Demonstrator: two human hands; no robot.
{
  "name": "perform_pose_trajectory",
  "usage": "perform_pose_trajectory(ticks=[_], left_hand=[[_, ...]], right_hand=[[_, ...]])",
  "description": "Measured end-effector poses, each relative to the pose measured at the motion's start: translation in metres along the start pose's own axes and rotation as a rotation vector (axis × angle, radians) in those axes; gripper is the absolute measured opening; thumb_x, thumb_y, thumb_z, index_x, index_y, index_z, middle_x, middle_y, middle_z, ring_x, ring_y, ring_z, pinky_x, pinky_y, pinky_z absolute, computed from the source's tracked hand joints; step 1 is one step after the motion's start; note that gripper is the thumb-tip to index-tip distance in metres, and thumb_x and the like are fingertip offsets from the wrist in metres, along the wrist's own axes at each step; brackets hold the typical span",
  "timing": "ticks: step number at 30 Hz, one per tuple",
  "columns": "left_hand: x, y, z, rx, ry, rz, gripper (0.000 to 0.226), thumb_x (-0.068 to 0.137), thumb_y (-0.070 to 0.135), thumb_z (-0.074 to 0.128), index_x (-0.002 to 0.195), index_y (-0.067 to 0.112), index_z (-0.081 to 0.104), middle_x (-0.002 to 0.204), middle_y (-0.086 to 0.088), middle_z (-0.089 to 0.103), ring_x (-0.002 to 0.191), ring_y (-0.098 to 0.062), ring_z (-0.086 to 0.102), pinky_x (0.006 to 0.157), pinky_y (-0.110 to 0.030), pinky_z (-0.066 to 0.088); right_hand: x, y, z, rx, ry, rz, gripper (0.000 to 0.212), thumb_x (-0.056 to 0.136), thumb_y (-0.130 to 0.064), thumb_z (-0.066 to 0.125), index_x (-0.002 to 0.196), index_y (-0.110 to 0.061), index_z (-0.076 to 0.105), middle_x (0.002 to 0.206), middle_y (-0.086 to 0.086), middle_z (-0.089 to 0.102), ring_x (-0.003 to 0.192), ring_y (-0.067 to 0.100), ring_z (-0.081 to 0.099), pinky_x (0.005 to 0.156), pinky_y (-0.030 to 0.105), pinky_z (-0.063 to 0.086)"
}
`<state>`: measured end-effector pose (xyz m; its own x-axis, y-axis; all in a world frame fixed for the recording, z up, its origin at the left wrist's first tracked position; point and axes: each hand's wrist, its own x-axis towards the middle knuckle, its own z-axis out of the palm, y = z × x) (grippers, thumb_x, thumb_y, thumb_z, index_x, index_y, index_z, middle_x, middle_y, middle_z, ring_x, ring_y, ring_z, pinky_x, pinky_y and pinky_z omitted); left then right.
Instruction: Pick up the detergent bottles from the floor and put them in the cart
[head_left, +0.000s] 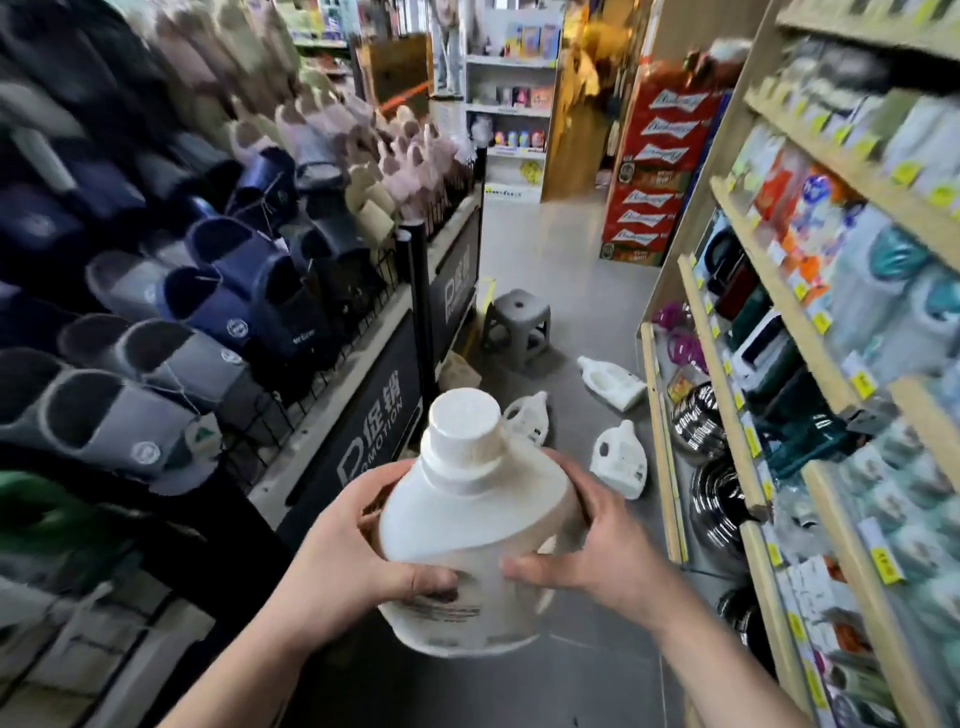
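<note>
A large white detergent bottle (467, 525) with a wide white cap is held upright in front of me, above the floor. My left hand (353, 556) grips its left side, thumb across the front label. My right hand (592, 551) grips its right side, thumb on the front. Three more white detergent bottles lie on the grey floor ahead: one (527, 418) just behind the held bottle's cap, one (621, 460) by the right shelf base, one (613, 382) further back. No cart is in view.
A slipper rack (208, 291) with a black promotion panel lines the left of the aisle. Wooden shelves (831, 322) of goods line the right. A grey plastic stool (517, 325) stands on the floor ahead. Red stacked cartons (654, 171) stand at the far right.
</note>
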<state>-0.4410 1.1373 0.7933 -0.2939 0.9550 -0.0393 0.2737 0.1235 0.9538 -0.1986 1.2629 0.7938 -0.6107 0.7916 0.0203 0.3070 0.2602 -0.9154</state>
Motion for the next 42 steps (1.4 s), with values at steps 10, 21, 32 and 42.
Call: perform_pose_trajectory(ticks=[10, 21, 32, 42], left_hand=[[-0.062, 0.108, -0.054, -0.114, 0.066, 0.191, 0.1, 0.036, 0.035, 0.099, 0.131, 0.03, 0.065, 0.12, 0.013, 0.077, 0.111, -0.002, 0.072, 0.087, -0.014, 0.054], [-0.131, 0.11, -0.109, -0.15, 0.296, 0.203, 0.092, 0.041, 0.039, 0.104, 0.125, 0.048, 0.069, 0.128, 0.004, 0.075, 0.124, -0.017, 0.069, 0.108, -0.05, 0.054], [-0.242, 0.102, -0.117, -0.09, 0.8, 0.048, 0.097, 0.041, 0.034, 0.101, 0.131, 0.04, 0.064, 0.127, 0.007, 0.075, 0.12, -0.01, 0.07, 0.1, -0.026, 0.057], [-0.409, 0.114, -0.05, -0.062, 1.364, -0.147, 0.098, 0.041, 0.013, 0.101, 0.132, 0.03, 0.066, 0.117, 0.004, 0.078, 0.107, -0.009, 0.074, 0.083, -0.02, 0.058]], right_hand=[[-0.053, -0.155, -0.007, 0.035, 0.126, -0.134, 0.085, 0.045, -0.05, 0.097, 0.119, -0.068, 0.059, 0.121, -0.03, 0.071, 0.113, -0.01, 0.064, 0.09, 0.007, 0.049], [-0.059, -0.208, 0.044, 0.123, -0.04, -0.228, 0.095, 0.043, -0.049, 0.104, 0.13, -0.047, 0.066, 0.128, -0.01, 0.074, 0.123, 0.01, 0.067, 0.102, 0.036, 0.056], [-0.03, -0.248, 0.108, 0.184, -0.57, -0.437, 0.083, 0.052, -0.022, 0.099, 0.126, -0.04, 0.068, 0.113, -0.018, 0.077, 0.104, -0.006, 0.069, 0.081, 0.008, 0.053], [-0.099, -0.278, 0.205, 0.29, -1.148, -0.575, 0.079, 0.053, -0.015, 0.097, 0.125, -0.033, 0.069, 0.108, -0.014, 0.079, 0.1, -0.003, 0.073, 0.081, 0.008, 0.053]])
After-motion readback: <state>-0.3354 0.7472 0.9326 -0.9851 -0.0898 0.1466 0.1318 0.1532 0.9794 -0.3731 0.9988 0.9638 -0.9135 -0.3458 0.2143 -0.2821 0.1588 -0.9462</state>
